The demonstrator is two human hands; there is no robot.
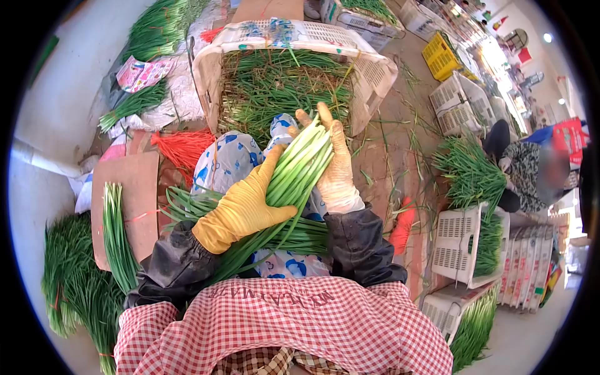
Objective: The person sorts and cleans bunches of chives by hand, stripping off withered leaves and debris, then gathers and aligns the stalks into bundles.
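Note:
A bunch of garlic chives (299, 164) lies tilted in front of me, pale stem ends up and green leaves trailing down toward my lap. My left hand (245, 209), in a yellow rubber glove, is closed around the bunch from the left. Against its right side, near the stem ends, rests my right hand (338, 164) in a paler, stained glove, its fingers stretched out. More loose chives (306, 236) lie across my lap beneath the bunch, on a blue-and-white patterned cover (225, 164).
A white plastic crate (369, 72) with chives and trimmings stands ahead. Red ties (184, 149) lie at left, beside a cardboard sheet (142, 187) bearing a chive bundle (116, 225). More bundles (87, 275) lie lower left. At right are crates (456, 240) and another person (525, 172).

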